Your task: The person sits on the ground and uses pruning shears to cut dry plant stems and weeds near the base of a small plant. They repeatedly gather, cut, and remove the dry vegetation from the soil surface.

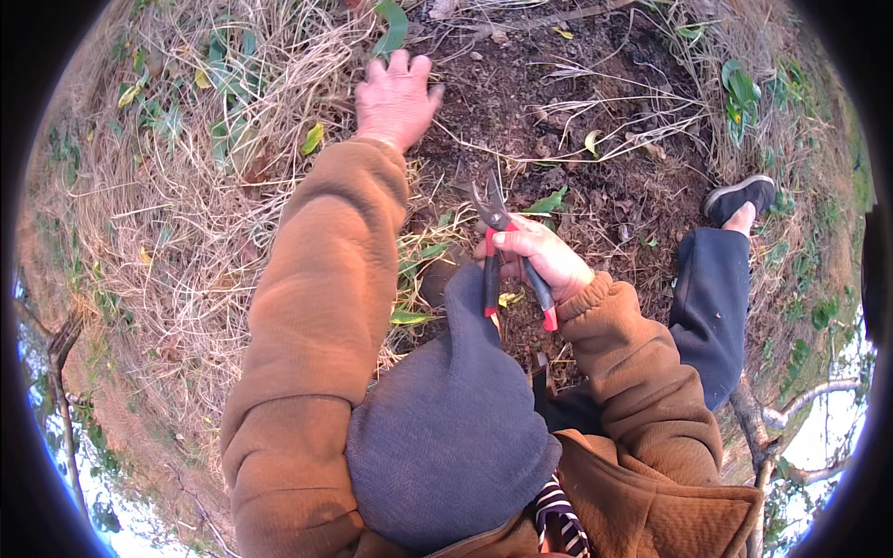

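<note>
My left hand (pixel 396 101) reaches forward over dry grass at the edge of bare soil, its fingers spread and nothing seen in it. A green leaf (pixel 394 28) lies just beyond the fingertips. In my right hand (pixel 541 254) is a pair of pruning shears (pixel 497 220) with red and black handles, blades parted and pointing away from me. The thumb lies over the handles; the other fingers are partly hidden behind them. A green leaf (pixel 548 202) is on the soil beside the blades.
Dry grass (pixel 160 202) covers the left side. Dark soil (pixel 600 132) with thin dry stalks (pixel 628 104) lies ahead. My knee (pixel 446 432) is raised in front of me; a foot in a dark shoe (pixel 743 199) rests at right. Branches (pixel 757 425) stand at lower right.
</note>
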`<state>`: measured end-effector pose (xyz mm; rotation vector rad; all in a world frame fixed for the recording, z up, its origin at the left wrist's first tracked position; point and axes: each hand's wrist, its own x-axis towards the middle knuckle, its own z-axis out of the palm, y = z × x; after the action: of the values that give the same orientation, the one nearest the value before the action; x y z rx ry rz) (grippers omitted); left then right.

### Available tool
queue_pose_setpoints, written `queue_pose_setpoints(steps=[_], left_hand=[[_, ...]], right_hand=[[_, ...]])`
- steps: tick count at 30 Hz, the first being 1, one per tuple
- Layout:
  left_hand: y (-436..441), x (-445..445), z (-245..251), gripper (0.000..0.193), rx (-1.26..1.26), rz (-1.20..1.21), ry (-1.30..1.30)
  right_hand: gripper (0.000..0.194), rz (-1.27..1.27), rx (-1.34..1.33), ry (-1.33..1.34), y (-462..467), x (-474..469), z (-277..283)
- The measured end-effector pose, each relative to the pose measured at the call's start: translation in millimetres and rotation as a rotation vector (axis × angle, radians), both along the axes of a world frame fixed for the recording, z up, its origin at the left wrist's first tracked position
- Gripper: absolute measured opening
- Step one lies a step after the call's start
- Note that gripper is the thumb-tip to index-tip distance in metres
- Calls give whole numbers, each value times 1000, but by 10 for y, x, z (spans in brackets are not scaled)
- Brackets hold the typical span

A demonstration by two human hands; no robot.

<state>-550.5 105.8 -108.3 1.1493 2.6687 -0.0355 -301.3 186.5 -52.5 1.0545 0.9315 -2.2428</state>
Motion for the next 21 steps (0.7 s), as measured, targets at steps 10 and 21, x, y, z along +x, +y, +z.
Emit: queue_pose_setpoints(steps=[10,21], left_hand=[[-725,7,121,26,357,548,-296],[-1641,345,853,37,588,712,-110]], right_hand=[[40,-52,0,11,131,182,-17],[49,-21,-10,158,267,207,-82]])
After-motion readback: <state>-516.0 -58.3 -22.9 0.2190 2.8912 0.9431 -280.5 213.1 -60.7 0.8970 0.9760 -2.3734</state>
